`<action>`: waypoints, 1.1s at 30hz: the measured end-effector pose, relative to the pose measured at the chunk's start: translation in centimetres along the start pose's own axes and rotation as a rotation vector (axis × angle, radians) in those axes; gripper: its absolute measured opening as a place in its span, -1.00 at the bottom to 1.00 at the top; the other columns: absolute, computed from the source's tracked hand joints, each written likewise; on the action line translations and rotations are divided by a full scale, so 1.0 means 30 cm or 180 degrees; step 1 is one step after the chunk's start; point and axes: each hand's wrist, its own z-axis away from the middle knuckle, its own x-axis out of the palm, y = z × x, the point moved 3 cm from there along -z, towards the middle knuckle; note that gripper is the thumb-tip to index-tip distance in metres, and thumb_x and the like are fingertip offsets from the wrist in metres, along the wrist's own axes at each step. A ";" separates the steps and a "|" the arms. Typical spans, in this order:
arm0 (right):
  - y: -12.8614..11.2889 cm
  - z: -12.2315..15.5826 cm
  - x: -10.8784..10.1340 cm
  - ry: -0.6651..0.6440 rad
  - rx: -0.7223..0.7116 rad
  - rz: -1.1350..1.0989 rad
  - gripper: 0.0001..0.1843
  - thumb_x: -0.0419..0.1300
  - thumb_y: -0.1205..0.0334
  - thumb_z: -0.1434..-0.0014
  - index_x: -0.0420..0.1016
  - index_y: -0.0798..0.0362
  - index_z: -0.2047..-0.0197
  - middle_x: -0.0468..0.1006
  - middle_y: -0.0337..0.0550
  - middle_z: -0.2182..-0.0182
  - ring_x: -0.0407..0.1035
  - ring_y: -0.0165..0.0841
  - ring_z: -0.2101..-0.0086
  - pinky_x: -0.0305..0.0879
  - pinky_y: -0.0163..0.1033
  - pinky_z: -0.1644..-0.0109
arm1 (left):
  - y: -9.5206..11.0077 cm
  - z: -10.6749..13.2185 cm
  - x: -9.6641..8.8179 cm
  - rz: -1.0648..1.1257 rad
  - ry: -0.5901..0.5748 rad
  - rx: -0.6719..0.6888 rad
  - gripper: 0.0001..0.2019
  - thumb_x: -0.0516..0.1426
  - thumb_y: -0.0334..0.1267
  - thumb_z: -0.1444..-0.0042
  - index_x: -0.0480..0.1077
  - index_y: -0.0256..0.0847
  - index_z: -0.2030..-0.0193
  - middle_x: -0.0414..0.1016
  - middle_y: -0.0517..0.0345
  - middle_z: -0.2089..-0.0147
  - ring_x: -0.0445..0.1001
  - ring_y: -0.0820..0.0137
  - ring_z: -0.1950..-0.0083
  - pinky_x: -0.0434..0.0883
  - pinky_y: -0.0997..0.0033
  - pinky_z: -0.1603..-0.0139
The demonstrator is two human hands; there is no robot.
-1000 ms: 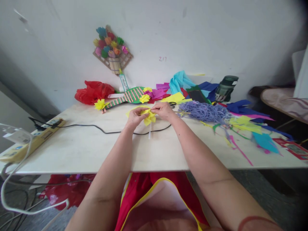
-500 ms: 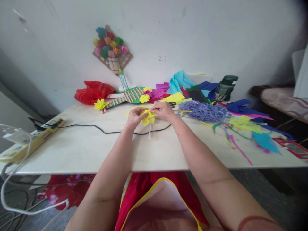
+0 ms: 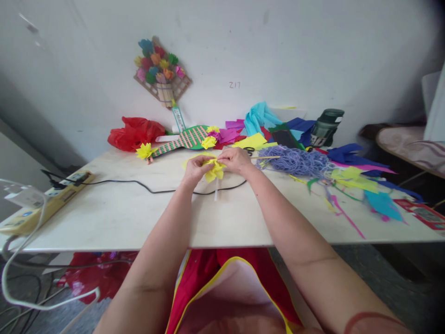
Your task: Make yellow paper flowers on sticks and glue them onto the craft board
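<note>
My left hand point(image 3: 195, 170) pinches a yellow paper flower point(image 3: 214, 172) at its left side, just above the middle of the table. Close against the flower's right side, my right hand point(image 3: 237, 159) has its fingers closed, and a thin wooden stick point(image 3: 267, 157) juts out of it to the right. The stick's near end is hidden by the fingers. Below the flower a pale narrow strip point(image 3: 216, 191) shows against the tabletop. More yellow paper lies partly hidden behind my left hand.
A green board with pink strips point(image 3: 193, 138) and paper flowers lies at the back. Black scissors point(image 3: 249, 150), purple shredded strands point(image 3: 295, 160) and coloured paper point(image 3: 384, 204) spread rightward. A black cable point(image 3: 139, 184) crosses from the power strip point(image 3: 48, 202); a dark bottle point(image 3: 327, 127) stands behind.
The outer end of the stick has tipped up slightly and my right hand has shifted a little. My left hand and the flower are nearly still.
</note>
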 end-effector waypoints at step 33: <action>0.017 0.023 0.001 -0.0544 0.1508 -0.2766 -0.84 0.33 0.39 0.05 0.46 0.15 0.58 0.41 -0.31 0.72 0.21 -0.56 0.68 0.11 -0.42 0.62 | 0.014 -0.005 -0.007 -0.1057 0.0133 0.0840 -0.78 0.29 -0.19 0.17 0.56 -0.22 0.34 0.60 0.01 0.26 0.51 0.28 0.22 0.39 0.37 0.19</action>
